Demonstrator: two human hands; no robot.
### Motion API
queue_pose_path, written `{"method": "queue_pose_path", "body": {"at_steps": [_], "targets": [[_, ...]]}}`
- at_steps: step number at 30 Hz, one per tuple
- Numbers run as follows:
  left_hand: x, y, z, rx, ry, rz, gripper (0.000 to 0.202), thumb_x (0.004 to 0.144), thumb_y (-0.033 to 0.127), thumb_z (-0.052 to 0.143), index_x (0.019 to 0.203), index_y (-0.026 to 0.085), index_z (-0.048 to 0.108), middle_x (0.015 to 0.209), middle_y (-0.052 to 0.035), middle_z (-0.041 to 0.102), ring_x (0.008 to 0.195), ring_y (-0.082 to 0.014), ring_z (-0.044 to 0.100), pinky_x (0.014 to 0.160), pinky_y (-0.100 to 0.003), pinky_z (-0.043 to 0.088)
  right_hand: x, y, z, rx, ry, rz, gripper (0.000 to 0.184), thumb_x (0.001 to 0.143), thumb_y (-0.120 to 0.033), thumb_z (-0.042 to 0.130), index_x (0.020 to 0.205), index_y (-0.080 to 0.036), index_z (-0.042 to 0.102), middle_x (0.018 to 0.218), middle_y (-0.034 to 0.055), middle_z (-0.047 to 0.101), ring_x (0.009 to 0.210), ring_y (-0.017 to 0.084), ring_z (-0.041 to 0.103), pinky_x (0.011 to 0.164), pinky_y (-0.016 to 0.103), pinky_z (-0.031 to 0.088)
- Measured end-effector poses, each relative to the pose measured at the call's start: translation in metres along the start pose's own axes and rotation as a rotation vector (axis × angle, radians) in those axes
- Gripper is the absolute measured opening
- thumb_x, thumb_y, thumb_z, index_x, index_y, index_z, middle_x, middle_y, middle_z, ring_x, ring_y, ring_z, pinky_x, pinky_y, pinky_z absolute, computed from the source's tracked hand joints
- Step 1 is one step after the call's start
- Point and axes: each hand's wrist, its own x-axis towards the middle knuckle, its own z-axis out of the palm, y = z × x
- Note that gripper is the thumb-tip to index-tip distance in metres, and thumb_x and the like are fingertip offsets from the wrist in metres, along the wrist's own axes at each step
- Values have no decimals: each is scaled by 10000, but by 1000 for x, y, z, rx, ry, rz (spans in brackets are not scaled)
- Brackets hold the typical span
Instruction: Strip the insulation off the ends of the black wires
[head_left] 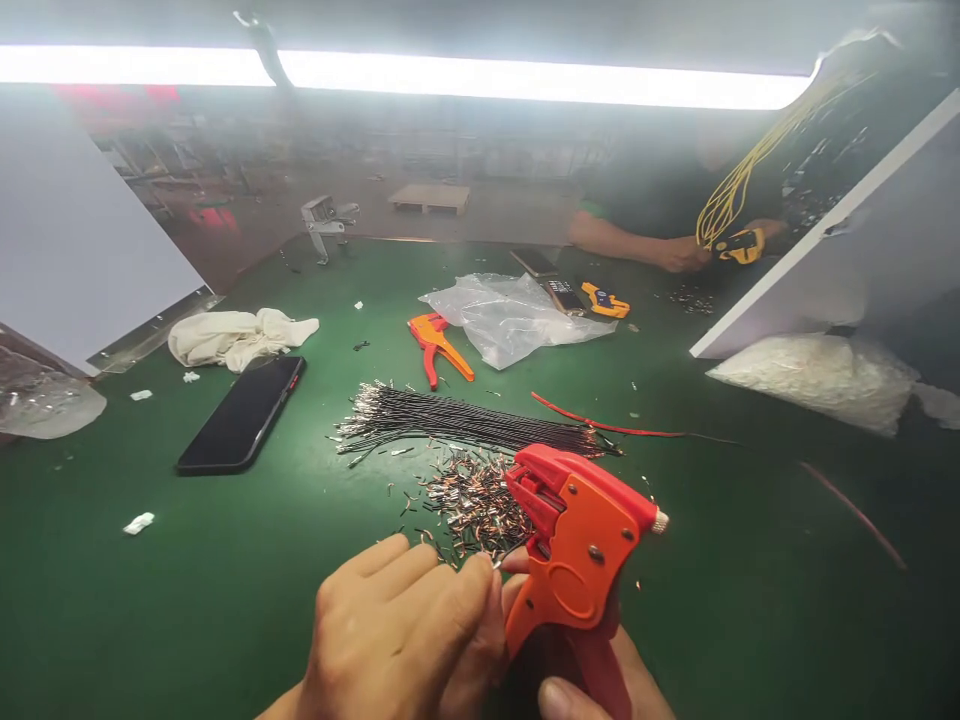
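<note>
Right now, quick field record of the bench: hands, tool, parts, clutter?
left hand: pinching a thin wire end at the tool's jaws
right hand: gripping orange hand tool
parts: black wire bundle, pile of metal bits beyond the tool
clutter: phone, white cloth, second orange tool, plastic bag
surface: green table
other: co-worker's hand far right, with yellow wires

Bare L hand (401, 635) & R hand (641, 688), short plain nails

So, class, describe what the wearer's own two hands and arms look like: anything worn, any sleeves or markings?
Both are bare. The left hand shows no glove, ring or watch, and no sleeve reaches its wrist. The right hand is mostly hidden; the visible part is ungloved, with a short, plain thumbnail. No markings show.
</note>
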Motion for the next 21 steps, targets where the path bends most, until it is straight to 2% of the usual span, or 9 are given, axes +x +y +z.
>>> {"method": "queue_pose_path", "body": {"at_steps": [5,9,11,14,17,21], "targets": [[-11,4,1,-15,-58,-48,402,1011,161,467,617,219,522,435,75,441,361,-111,394,454,-305,327,0,-3,3,-38,52,9,620,789,-575,736,1320,-284,601,1029,101,660,931,308,614,900,473,500],[-12,9,2,-4,-85,-44,396,971,134,497,587,226,519,425,71,431,359,-114,397,437,-305,314,3,10,2,-44,2,-10,436,785,-584,739,1106,-291,693,952,55,583,876,252,537,887,447,453],[-11,10,2,-4,-87,-41,385,960,124,503,590,227,527,423,73,438,356,-112,406,432,-298,319,5,16,1,-13,-58,-69,421,823,-551,716,1175,-324,672,958,42,574,876,243,539,872,436,444],[-14,11,2,-29,-80,-57,369,947,112,509,598,227,536,427,74,454,356,-113,421,435,-300,330,4,19,-1,63,-143,-100,529,855,-504,699,1351,-381,561,1010,40,624,904,255,596,888,437,450],[-20,12,3,-85,-85,-96,341,927,114,531,606,230,542,436,77,454,366,-119,422,450,-309,332,1,13,-1,67,-127,6,551,832,-542,703,1307,-284,594,1067,91,677,988,315,629,948,487,457],[-25,13,5,-111,-65,-168,247,901,124,567,683,235,602,486,68,518,409,-133,461,503,-302,379,-2,6,0,37,-46,29,602,804,-564,710,1279,-211,601,1113,131,698,1069,365,633,1010,534,439]]}}
